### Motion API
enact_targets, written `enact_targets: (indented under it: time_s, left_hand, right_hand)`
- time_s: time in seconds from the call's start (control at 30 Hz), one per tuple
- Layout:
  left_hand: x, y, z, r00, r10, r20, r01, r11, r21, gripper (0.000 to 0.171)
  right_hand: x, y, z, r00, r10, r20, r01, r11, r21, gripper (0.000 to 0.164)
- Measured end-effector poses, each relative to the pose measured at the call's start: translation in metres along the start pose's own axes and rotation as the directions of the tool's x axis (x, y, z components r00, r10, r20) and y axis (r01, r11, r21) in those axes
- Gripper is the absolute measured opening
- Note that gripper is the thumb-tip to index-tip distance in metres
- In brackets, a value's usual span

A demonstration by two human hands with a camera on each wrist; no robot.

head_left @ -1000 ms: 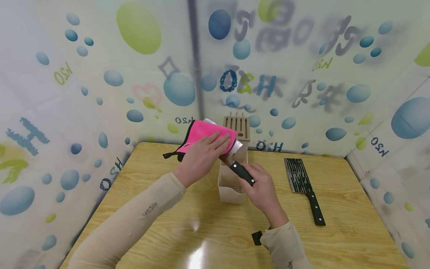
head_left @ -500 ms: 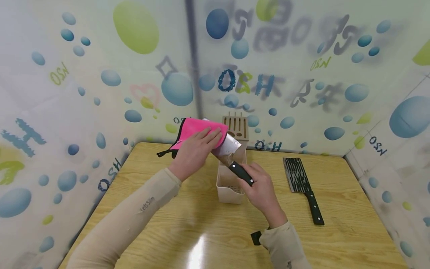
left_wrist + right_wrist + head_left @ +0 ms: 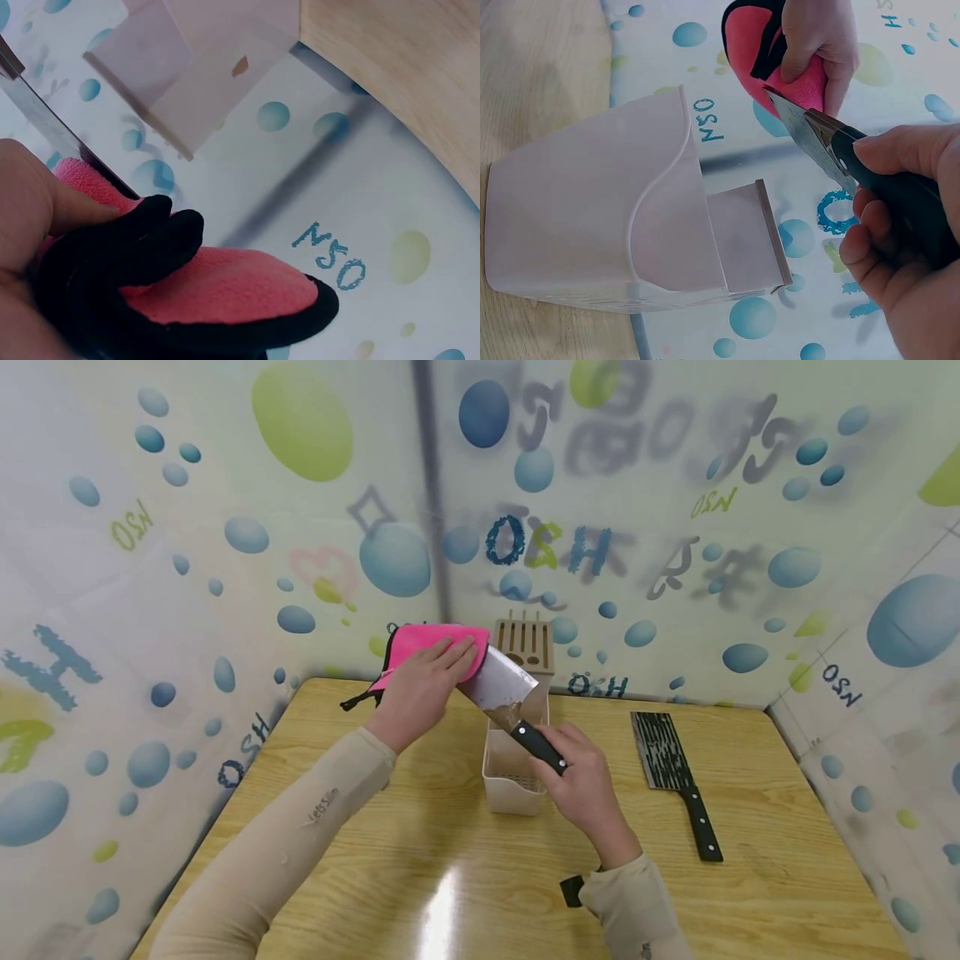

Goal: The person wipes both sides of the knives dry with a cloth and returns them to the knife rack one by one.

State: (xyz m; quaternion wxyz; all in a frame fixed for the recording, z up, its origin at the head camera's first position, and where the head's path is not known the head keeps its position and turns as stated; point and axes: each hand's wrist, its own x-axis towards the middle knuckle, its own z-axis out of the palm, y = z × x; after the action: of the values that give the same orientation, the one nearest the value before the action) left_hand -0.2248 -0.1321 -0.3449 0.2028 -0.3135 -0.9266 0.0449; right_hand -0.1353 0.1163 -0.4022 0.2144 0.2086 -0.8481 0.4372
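A cleaver with a broad shiny blade [image 3: 504,681] is held in the air by my right hand [image 3: 585,777], fingers wrapped round its black riveted handle [image 3: 540,747]. My left hand [image 3: 416,689] holds a pink cloth [image 3: 423,642] with black edging, folded over the blade's far part. In the right wrist view, the left thumb presses the cloth [image 3: 810,84] from the near side of the blade [image 3: 810,142]. The left wrist view shows the cloth [image 3: 225,289] bunched under the hand [image 3: 30,217]. The cloth hides the blade's tip.
Below and behind the cleaver stands a cream knife holder [image 3: 513,797] with a slotted tan top [image 3: 525,639]. Another cleaver [image 3: 663,752], its blade streaked black, lies on the wooden table [image 3: 360,877] at the right. Patterned walls [image 3: 652,635] enclose the back and sides.
My left hand and the pink cloth have slid left along the blade, away from the handle, uncovering more of the shiny metal. The right hand and handle have barely moved.
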Motion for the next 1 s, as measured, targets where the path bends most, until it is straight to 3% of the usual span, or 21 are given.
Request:
enact_targets:
  time_s: [0.53, 1.0]
  left_hand:
    - [0.001, -0.018, 0.001, 0.993, -0.093, 0.079, 0.094, 0.996, -0.009, 0.063]
    - [-0.002, -0.022, 0.002, 0.989, -0.123, 0.077, 0.124, 0.992, 0.001, 0.06]
  right_hand:
    - [0.001, -0.001, 0.0, 1.0, 0.0, 0.006, 0.0, 1.0, 0.01, 0.032]
    - [0.0, -0.003, 0.001, 1.0, 0.013, 0.012, -0.013, 1.0, -0.002, 0.032]
